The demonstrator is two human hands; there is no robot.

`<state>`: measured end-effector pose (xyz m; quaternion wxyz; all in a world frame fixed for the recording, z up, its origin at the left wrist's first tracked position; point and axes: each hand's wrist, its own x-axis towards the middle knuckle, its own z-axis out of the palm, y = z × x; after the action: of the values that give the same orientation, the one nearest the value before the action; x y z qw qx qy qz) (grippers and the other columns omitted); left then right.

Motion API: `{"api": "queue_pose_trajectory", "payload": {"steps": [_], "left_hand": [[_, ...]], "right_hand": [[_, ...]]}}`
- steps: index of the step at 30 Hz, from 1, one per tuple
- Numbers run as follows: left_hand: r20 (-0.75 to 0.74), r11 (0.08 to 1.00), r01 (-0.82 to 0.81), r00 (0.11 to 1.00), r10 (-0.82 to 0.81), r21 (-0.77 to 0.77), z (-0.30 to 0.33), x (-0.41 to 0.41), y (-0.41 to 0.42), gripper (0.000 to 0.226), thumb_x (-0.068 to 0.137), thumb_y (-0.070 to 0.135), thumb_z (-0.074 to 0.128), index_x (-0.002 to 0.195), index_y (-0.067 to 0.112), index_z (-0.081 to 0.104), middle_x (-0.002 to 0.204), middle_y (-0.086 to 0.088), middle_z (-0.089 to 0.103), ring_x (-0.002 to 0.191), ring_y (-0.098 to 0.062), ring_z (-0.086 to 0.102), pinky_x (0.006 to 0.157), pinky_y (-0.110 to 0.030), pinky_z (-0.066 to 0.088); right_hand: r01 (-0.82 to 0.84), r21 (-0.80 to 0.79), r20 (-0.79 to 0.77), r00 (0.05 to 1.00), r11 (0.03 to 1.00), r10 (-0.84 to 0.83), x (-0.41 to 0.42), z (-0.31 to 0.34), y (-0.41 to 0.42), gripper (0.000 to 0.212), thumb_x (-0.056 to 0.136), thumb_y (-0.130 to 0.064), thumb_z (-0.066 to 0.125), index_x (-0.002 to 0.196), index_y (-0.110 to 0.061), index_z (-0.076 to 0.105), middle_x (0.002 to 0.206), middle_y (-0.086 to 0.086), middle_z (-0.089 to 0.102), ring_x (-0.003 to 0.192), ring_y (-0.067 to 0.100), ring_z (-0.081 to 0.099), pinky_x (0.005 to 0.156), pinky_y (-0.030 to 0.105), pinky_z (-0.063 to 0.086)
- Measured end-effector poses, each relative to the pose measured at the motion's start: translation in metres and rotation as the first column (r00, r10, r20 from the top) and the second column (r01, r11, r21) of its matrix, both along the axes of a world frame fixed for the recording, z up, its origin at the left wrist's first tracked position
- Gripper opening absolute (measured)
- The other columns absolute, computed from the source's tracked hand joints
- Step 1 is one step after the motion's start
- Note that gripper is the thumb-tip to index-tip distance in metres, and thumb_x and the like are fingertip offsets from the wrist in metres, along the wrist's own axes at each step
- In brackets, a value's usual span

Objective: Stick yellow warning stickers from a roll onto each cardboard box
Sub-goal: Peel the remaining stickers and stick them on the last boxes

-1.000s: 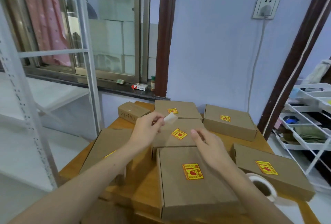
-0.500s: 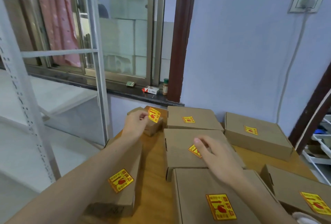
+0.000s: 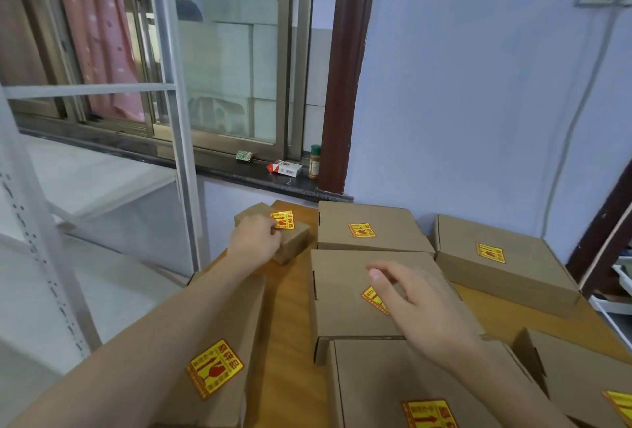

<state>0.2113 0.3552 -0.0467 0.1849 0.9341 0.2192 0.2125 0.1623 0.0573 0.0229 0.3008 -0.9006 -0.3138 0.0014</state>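
Observation:
Several brown cardboard boxes lie on the wooden table [image 3: 287, 308], most bearing a yellow warning sticker. My left hand [image 3: 254, 239] reaches to the small box [image 3: 294, 241] at the table's far left corner and pinches a yellow sticker [image 3: 284, 219] that lies on its top. My right hand [image 3: 417, 304] hovers, fingers relaxed and empty, over the middle box [image 3: 345, 291], partly covering that box's sticker [image 3: 372, 297]. The sticker roll is out of view.
Stickered boxes sit at the far middle [image 3: 366, 226], far right [image 3: 496, 256], near left [image 3: 225, 369] and near front [image 3: 393, 390]. A white metal shelf frame [image 3: 178, 126] stands left. The window sill [image 3: 273, 181] holds a cigarette pack and a small jar.
My left hand has carried the yellow sticker down onto the small far-left box. The view has swung left and closer; my right hand stays over the middle box.

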Motion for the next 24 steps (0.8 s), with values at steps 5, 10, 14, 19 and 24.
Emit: {"api": "queue_pose_trajectory", "payload": {"steps": [5, 10, 14, 19, 24], "left_hand": [[-0.036, 0.990, -0.021, 0.999, 0.026, 0.136, 0.005, 0.001, -0.002, 0.023, 0.096, 0.029, 0.054, 0.083, 0.017, 0.069, 0.098, -0.001, 0.055, 0.086, -0.016, 0.055, 0.070, -0.023, 0.050], [-0.114, 0.983, 0.094, 0.991, -0.077, 0.155, 0.005, 0.003, -0.006, 0.025, 0.099, 0.033, 0.049, 0.108, 0.013, 0.060, 0.096, 0.000, 0.059, 0.083, -0.014, 0.055, 0.067, -0.019, 0.045], [-0.200, 0.977, 0.176, 0.968, -0.149, 0.124, 0.003, 0.006, -0.003, 0.041, 0.101, 0.044, 0.038, 0.129, 0.016, 0.050, 0.122, -0.006, 0.059, 0.106, -0.018, 0.056, 0.085, -0.026, 0.047], [-0.403, 0.951, 0.160, 0.914, -0.042, 0.265, 0.000, 0.014, -0.007, 0.066, 0.097, 0.064, 0.019, 0.155, 0.032, 0.023, 0.157, -0.008, 0.026, 0.144, -0.032, 0.023, 0.116, -0.052, 0.023], [-0.418, 0.968, 0.134, 0.908, -0.033, 0.214, 0.004, 0.015, -0.014, 0.068, 0.096, 0.066, 0.017, 0.155, 0.033, 0.023, 0.158, -0.008, 0.024, 0.145, -0.033, 0.020, 0.116, -0.053, 0.020]], "right_hand": [[-0.027, 0.009, 0.019, 0.999, 1.000, 0.027, 0.000, 0.001, 0.000, 0.034, 0.097, -0.044, 0.032, 0.122, -0.036, 0.053, 0.089, -0.037, 0.044, 0.105, 0.000, 0.048, 0.104, 0.040, 0.038], [-0.020, 0.010, 0.021, 1.000, 1.000, 0.020, 0.000, 0.003, -0.004, 0.035, 0.098, -0.044, 0.031, 0.125, -0.034, 0.053, 0.096, -0.031, 0.048, 0.106, 0.001, 0.046, 0.104, 0.038, 0.037], [-0.016, -0.016, 0.002, 1.000, 1.000, 0.016, 0.000, 0.002, -0.008, 0.035, 0.098, -0.043, 0.031, 0.127, -0.035, 0.050, 0.088, -0.038, 0.038, 0.103, -0.002, 0.042, 0.104, 0.035, 0.036], [-0.011, -0.018, 0.001, 1.000, 1.000, 0.011, 0.003, -0.001, -0.012, 0.035, 0.098, -0.044, 0.030, 0.126, -0.036, 0.050, 0.093, -0.033, 0.045, 0.103, -0.001, 0.045, 0.102, 0.034, 0.036], [-0.003, 0.002, -0.021, 1.000, 1.000, 0.003, 0.008, -0.006, -0.021, 0.037, 0.096, -0.049, 0.029, 0.125, -0.039, 0.051, 0.101, -0.028, 0.054, 0.107, 0.001, 0.048, 0.101, 0.035, 0.037]]}}
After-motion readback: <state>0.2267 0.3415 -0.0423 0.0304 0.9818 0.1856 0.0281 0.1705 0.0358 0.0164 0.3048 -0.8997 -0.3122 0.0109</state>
